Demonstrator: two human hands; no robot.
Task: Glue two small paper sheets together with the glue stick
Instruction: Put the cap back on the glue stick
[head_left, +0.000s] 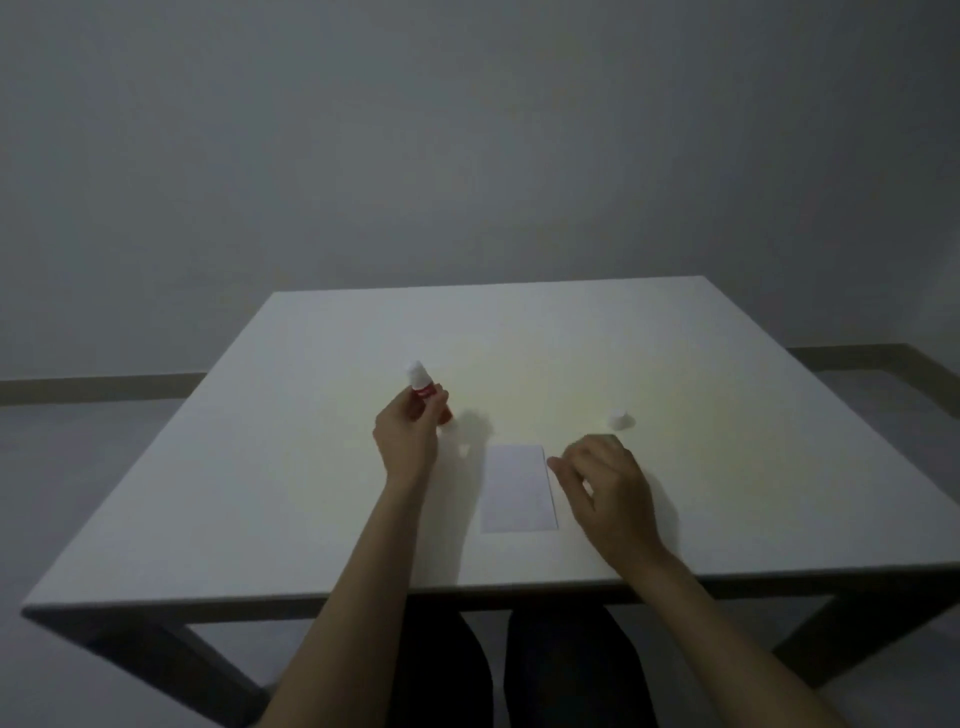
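- Fingers of the left hand were closed around the red glue stick, holding it upright above the white table with its white tip showing on top.
- The right hand hovered loosely half-open and empty (fingers curled, thumb apart), just beside the right edge of the paper; whether a fingertip touched the sheet could not be told.
- The paper, a small white rectangle, lay flat on the table between the two hands; only one sheet could be made out in the dim light.
- A small white cap sat on the table beyond the right hand, apart from it.
- Nothing stood between either hand and the paper.
- Dark-clad knees showed under the near table edge.
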